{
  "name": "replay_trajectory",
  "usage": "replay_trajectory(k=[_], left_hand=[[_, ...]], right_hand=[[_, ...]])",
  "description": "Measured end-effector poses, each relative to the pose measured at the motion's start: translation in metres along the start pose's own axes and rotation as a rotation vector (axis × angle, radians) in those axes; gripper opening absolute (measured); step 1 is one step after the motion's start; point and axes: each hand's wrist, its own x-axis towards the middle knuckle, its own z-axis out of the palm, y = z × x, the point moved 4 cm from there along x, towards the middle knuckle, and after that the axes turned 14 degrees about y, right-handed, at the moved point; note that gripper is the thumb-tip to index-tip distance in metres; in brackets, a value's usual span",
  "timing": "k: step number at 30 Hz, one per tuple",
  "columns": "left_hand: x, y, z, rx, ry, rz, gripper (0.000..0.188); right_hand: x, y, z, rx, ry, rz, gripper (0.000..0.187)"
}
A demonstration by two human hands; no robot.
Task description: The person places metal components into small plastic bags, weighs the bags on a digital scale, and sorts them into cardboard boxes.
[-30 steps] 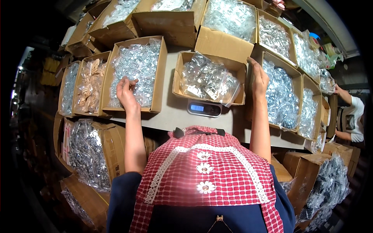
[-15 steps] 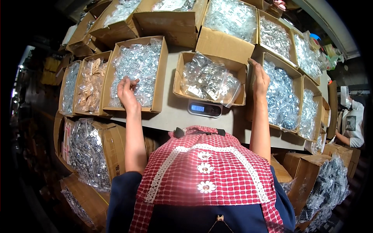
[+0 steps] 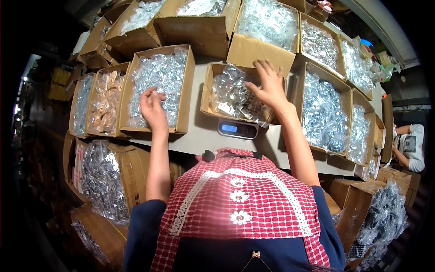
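My right hand [image 3: 270,88] is over the right side of a small cardboard box [image 3: 207,97], fingers spread and nothing in its grasp. Inside this box lie clear bags of shiny metal pieces [image 3: 229,93]. The box sits on a digital scale [image 3: 238,129] with a lit blue display. My left hand [image 3: 153,109] hovers at a larger box [image 3: 180,109] filled with clear bags of small silver parts [image 3: 159,72]. Its fingers are loosely curled and a little apart, with no held thing visible.
To the left stands a box of tan pieces [image 3: 106,93]; to the right, a box of bluish bagged parts [image 3: 325,113]. More filled cartons line the back of the table. Full cartons [image 3: 106,177] stand below at both sides. A person [image 3: 411,143] is at the far right.
My right hand has moved left from beside the small box to over its contents, fingers spreading. My left hand has shifted slightly right.
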Motion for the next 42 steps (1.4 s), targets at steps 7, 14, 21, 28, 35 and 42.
replay_trajectory(k=[7, 14, 21, 28, 35, 42], left_hand=[[-0.056, 0.02, 0.033, -0.057, -0.236, -0.045, 0.016], [-0.087, 0.042, 0.041, 0.05, -0.332, 0.032, 0.018], [-0.102, 0.035, 0.05, -0.007, -0.494, -0.169, 0.018], [-0.105, 0.048, 0.062, -0.122, -0.622, -0.46, 0.045], [-0.089, 0.053, 0.06, -0.677, -0.426, -1.002, 0.05], [-0.076, 0.041, 0.037, -0.732, -0.396, -0.867, 0.045]], right_hand=[[0.014, -0.04, 0.034, 0.011, -0.062, -0.296, 0.052], [-0.001, -0.06, 0.011, -0.001, -0.13, -0.249, 0.052], [-0.005, -0.067, 0.004, -0.051, -0.231, -0.395, 0.032], [0.01, -0.073, -0.036, 0.105, 0.174, -0.329, 0.018], [0.008, -0.129, -0.074, 0.656, -0.034, -0.262, 0.022], [-0.033, -0.043, -0.002, -0.06, -0.431, -0.114, 0.066]])
